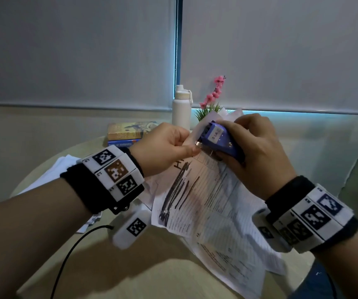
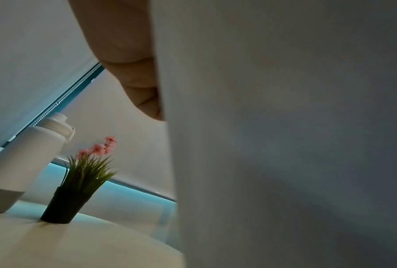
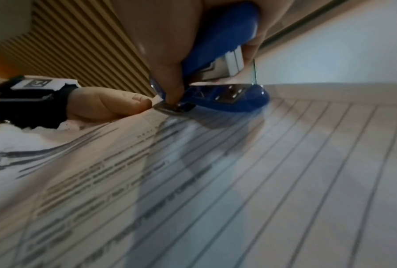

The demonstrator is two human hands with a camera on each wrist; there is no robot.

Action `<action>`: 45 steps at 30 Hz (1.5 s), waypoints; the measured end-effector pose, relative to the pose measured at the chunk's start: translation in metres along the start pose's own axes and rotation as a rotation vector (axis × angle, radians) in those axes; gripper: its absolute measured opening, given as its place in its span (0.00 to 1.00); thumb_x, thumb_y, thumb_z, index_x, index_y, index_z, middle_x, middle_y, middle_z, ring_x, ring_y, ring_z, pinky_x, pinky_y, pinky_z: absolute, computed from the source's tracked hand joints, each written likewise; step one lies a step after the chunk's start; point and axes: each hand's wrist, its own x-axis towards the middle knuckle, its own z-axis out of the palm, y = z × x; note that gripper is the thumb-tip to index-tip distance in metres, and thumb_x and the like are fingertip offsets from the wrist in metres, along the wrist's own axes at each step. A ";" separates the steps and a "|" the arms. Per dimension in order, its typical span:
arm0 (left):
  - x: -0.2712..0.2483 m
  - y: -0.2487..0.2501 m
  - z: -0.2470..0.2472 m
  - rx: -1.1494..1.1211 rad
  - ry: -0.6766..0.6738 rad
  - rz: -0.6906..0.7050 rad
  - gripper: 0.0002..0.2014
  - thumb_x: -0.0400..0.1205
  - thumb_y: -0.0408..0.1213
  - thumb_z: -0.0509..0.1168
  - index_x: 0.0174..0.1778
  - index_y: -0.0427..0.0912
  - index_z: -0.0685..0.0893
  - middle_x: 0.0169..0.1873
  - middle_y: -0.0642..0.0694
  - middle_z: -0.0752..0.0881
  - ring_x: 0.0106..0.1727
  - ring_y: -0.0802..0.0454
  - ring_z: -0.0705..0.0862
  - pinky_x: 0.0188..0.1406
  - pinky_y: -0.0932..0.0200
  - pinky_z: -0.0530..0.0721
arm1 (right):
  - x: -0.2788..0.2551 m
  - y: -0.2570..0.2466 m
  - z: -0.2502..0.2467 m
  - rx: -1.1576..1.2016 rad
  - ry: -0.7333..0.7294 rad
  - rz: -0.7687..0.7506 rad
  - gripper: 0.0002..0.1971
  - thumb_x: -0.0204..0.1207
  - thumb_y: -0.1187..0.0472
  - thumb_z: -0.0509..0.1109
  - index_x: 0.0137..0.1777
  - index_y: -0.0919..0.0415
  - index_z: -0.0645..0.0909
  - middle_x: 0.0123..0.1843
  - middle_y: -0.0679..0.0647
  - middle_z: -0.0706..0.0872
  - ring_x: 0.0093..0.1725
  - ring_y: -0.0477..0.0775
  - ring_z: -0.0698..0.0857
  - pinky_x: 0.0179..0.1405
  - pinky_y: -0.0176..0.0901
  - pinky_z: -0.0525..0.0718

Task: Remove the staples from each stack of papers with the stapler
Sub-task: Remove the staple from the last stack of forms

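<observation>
**Stapler's metal tongue at the pinched corner**

Head view: your left hand (image 1: 163, 147) pinches the top corner of the printed white paper stack (image 1: 206, 201), held up off the round beige table (image 1: 130, 266), at twelve o'clock from your wrists. Your right hand (image 1: 258, 156) grips the blue plastic stapler (image 1: 219, 139), rear end against that corner, likely to lever the staple.

Left wrist view: one finger (image 2: 129, 63) presses the sheet's back, bracing it.

Right wrist view: the stapler's metal tongue (image 3: 174, 107) lies on the paper, just beside your left thumb (image 3: 115, 105).
</observation>
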 end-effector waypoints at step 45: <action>0.001 -0.014 0.011 -0.131 -0.019 -0.054 0.07 0.77 0.21 0.67 0.47 0.36 0.84 0.47 0.33 0.89 0.51 0.39 0.88 0.58 0.37 0.84 | 0.012 -0.006 0.003 0.404 -0.123 0.239 0.23 0.69 0.53 0.70 0.65 0.51 0.77 0.52 0.42 0.82 0.51 0.42 0.78 0.48 0.31 0.74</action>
